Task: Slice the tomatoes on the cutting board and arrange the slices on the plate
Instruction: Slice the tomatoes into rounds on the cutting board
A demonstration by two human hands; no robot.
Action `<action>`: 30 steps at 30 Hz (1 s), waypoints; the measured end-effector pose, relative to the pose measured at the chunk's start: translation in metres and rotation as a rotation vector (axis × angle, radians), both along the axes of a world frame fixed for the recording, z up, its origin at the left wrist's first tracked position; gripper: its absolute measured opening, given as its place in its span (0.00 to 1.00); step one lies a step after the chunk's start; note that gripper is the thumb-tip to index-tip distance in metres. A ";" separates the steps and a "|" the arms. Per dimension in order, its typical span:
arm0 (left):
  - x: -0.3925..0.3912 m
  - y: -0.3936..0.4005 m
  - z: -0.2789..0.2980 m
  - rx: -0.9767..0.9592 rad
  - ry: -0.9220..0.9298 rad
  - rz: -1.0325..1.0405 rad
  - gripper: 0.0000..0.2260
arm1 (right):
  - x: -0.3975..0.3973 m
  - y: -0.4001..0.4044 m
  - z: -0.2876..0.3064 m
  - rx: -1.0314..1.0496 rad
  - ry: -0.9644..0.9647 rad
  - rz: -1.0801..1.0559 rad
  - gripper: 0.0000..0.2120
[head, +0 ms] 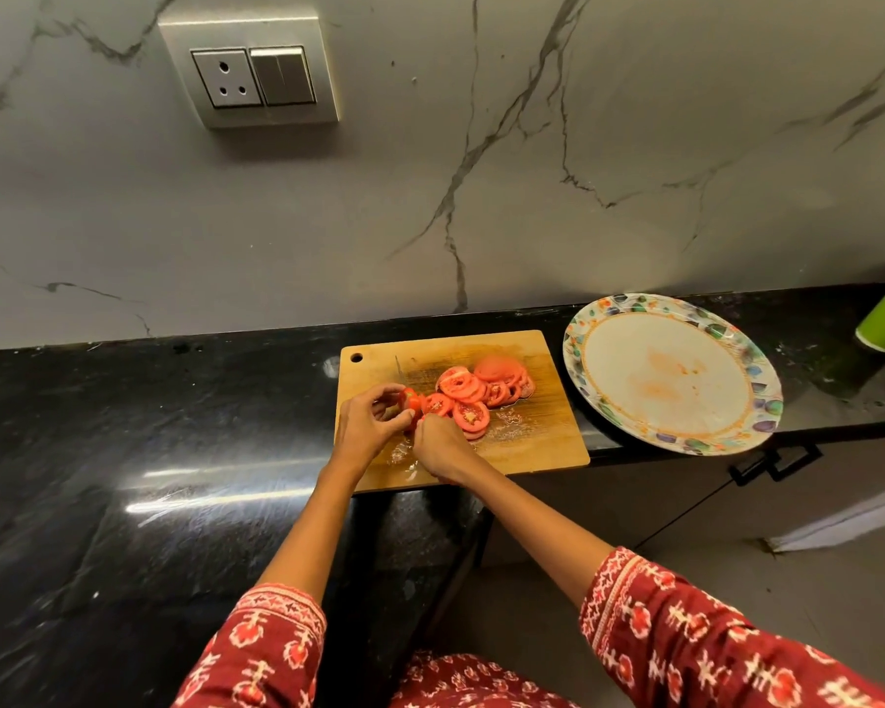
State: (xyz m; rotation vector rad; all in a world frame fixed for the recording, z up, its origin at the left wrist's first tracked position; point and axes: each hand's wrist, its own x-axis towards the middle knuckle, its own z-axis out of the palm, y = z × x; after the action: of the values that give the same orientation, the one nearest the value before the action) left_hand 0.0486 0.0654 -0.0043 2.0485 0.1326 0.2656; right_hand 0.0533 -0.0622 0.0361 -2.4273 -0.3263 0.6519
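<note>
The plate (673, 373) sits bare on the counter, well apart from the hands, off past the cutting board's (532, 452) right edge. Sliced tomatoes (476, 393) fan across the board. The left hand (366, 426) pinches a tomato remnant (411, 401); the right hand (438, 447), nearer the plate, curls over something I cannot make out.

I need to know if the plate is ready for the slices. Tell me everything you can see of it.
The plate is round and flat, with a white centre, a thin orange ring and a wide rim of multicoloured leaf or petal shapes. It looks like paper or melamine, though I cannot tell which. It lies on the black counter to the right of the cutting board, its near edge jutting past the counter's front. No slices lie on it; faint orange smears mark the centre. Neither hand touches it.
</note>
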 end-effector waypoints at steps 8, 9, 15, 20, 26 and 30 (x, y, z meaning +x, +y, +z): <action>-0.006 0.004 -0.002 -0.004 -0.009 0.073 0.14 | -0.011 -0.004 0.006 0.049 -0.009 0.020 0.20; -0.007 0.005 -0.002 0.001 -0.013 0.073 0.15 | -0.011 -0.003 0.007 0.047 -0.023 0.015 0.20; -0.009 0.001 0.000 -0.031 -0.007 0.028 0.18 | -0.022 -0.010 -0.003 0.071 -0.089 -0.026 0.14; -0.006 0.000 0.000 -0.025 -0.012 0.039 0.16 | -0.026 -0.013 -0.012 0.081 -0.197 -0.055 0.16; -0.005 0.000 -0.002 -0.053 -0.004 0.071 0.16 | -0.030 -0.013 -0.016 0.040 -0.233 -0.055 0.16; -0.005 0.001 -0.001 -0.052 0.006 0.073 0.16 | -0.029 -0.012 -0.016 0.019 -0.226 -0.061 0.14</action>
State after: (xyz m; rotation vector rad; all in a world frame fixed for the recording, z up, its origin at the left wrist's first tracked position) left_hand 0.0441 0.0661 -0.0053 1.9953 0.2155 0.2985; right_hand 0.0242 -0.0747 0.0198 -2.4864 -0.3458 0.3466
